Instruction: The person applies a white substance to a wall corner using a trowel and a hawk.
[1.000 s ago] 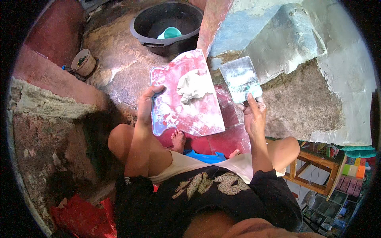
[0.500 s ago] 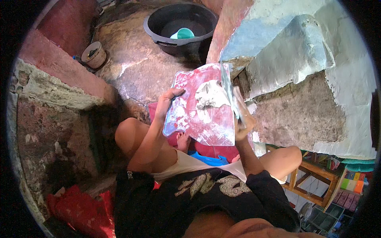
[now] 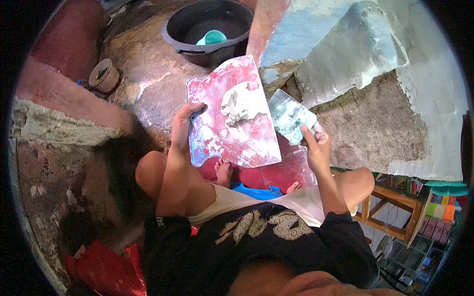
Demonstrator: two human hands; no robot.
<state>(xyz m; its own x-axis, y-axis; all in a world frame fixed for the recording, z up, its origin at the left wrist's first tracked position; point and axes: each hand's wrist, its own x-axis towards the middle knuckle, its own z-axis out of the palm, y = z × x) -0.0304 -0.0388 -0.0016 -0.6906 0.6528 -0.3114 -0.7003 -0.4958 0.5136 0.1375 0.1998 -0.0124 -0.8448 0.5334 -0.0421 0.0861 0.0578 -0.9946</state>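
Observation:
My left hand (image 3: 180,127) grips the left edge of a flat board (image 3: 252,148), thumb on top. The board is reddish and smeared with white, and has a wavy left edge. On its upper middle sits a mound of wet white plaster (image 3: 243,102). My right hand (image 3: 318,144) is closed on a plastering scraper (image 3: 287,116), its broad greenish blade streaked with white. The blade is apart from the board, just off its right edge. To the right is a wall with a rough bare patch (image 3: 375,133) bordered by smooth grey-white plaster (image 3: 353,59).
A black tub (image 3: 177,42) with a turquoise dipper (image 3: 213,37) stands ahead. A small pale bucket (image 3: 104,76) sits at the far left. A low worn wall (image 3: 69,113) runs along my left. At the lower right is a wooden frame (image 3: 385,217). Red cloth (image 3: 106,269) lies lower left.
The scraper has come away from the board's right edge and turned, so its flat blade now shows. The board has shifted slightly left and up in view, still in my left hand.

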